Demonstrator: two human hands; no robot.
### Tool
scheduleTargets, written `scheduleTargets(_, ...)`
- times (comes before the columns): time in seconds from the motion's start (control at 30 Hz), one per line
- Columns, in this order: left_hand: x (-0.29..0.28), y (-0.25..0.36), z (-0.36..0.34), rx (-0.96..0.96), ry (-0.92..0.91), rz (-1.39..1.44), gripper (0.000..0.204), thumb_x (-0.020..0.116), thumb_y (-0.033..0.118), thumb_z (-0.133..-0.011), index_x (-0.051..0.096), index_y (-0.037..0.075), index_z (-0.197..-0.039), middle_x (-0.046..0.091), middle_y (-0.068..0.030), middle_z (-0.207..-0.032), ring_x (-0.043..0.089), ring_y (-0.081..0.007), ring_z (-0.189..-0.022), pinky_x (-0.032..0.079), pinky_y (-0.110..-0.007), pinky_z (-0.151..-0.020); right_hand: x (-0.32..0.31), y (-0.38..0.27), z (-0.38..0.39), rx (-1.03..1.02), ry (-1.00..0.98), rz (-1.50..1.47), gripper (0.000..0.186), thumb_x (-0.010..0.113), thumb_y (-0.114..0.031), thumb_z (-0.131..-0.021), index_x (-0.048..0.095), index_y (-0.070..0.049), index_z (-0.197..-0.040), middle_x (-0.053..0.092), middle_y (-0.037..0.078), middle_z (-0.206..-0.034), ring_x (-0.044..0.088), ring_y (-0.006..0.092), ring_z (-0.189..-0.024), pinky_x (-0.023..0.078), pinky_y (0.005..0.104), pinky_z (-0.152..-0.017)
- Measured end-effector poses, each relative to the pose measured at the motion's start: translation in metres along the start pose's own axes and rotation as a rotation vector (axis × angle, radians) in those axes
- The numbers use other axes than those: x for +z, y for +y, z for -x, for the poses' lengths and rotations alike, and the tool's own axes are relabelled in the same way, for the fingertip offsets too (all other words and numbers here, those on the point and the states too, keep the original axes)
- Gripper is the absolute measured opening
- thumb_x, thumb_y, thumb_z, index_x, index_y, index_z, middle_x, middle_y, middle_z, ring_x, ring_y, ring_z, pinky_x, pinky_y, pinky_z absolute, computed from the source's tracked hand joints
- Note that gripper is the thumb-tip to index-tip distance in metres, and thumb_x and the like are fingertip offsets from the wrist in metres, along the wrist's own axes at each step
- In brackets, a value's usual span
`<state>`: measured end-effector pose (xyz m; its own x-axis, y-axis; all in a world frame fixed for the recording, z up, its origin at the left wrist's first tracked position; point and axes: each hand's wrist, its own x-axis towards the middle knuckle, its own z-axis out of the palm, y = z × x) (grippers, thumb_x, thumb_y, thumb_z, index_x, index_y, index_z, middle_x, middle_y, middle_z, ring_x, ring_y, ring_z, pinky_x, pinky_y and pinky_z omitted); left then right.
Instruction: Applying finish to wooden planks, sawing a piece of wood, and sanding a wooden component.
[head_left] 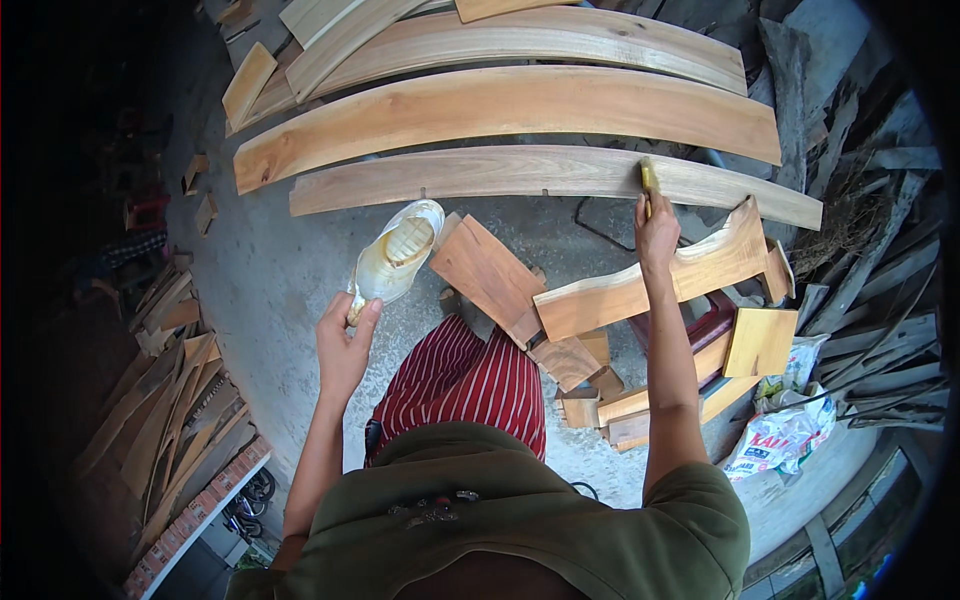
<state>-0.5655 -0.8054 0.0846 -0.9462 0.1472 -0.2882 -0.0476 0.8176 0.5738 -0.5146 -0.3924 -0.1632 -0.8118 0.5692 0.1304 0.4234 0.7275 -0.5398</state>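
Pinching the narrow end of a white container (392, 262), the left hand (345, 338) held it out over the grey floor (275, 265), close to the long boards (500, 103). The right hand (657, 232) had its fingers wrapped around a brush (649, 177) — its head over the nearest board (470, 174), toward the right end (touching or not, I couldn't tell). A wavy-edged plank (605, 300) lay partly beneath that forearm.
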Motion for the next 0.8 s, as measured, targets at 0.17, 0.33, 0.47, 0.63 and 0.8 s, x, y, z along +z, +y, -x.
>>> scheduleTargets(0.17, 0.007, 0.012, -0.015, 0.049, -0.013, 0.052, 0.027, 0.066, 0.019, -0.092, 0.057, -0.006, -0.084, 0.047, -0.0069, -0.071, 0.042, -0.0138, -0.065, 0.036, -0.03, -0.061, 0.047, -0.1, 0.045, 0.017, -0.15, -0.497, 0.025, 0.063, -0.016, -0.092, 0.067, -0.001, -0.112, 0.067, 0.022, -0.097, 0.068, 0.036, -0.087, 0.052, 0.0394, -0.079)
scheduleTargets(0.33, 0.002, 0.007, -0.022, 0.035, -0.037, 0.133, 0.028, 0.065, 0.02, -0.093, 0.057, -0.006, -0.083, 0.045, -0.0053, -0.071, 0.041, -0.0125, -0.066, 0.035, -0.03, -0.06, 0.035, -0.013, 0.012, 0.415, -0.159, -0.719, 0.028, 0.064, -0.022, -0.094, 0.07, 0.002, -0.107, 0.069, 0.009, -0.076, 0.061, 0.0118, -0.07, 0.048, 0.0279, -0.065)
scheduleTargets(0.47, -0.009, -0.012, -0.021, 0.019, 0.004, 0.135, 0.03, 0.065, 0.022, -0.093, 0.057, -0.005, -0.082, 0.045, -0.0043, -0.07, 0.04, -0.0116, -0.065, 0.034, -0.029, -0.059, -0.031, 0.077, -0.013, 0.431, 0.115, -0.443, 0.033, 0.063, -0.024, -0.095, 0.068, 0.004, -0.111, 0.064, 0.008, -0.072, 0.056, 0.0085, -0.065, 0.046, 0.025, -0.062)
scheduleTargets(0.63, -0.029, -0.042, -0.02, -0.017, 0.047, 0.172, 0.032, 0.065, 0.023, -0.093, 0.057, -0.005, -0.081, 0.043, -0.0039, -0.069, 0.039, -0.0112, -0.064, 0.033, -0.03, -0.058, -0.025, 0.047, -0.02, 0.329, 0.122, 0.131, 0.033, 0.058, -0.027, -0.094, 0.068, -0.001, -0.113, 0.069, 0.024, -0.101, 0.067, 0.0391, -0.092, 0.053, 0.0444, -0.078)
scheduleTargets(0.8, -0.064, -0.078, -0.025, -0.052, 0.092, 0.216, 0.032, 0.065, 0.023, -0.093, 0.057, -0.005, -0.081, 0.043, -0.0035, -0.07, 0.038, -0.0106, -0.064, 0.033, -0.029, -0.058, 0.067, -0.129, 0.032, -0.026, -0.051, -0.011, 0.026, 0.057, -0.02, -0.095, 0.063, -0.005, -0.116, 0.063, 0.022, -0.095, 0.064, 0.043, -0.085, 0.052, 0.0484, -0.071)
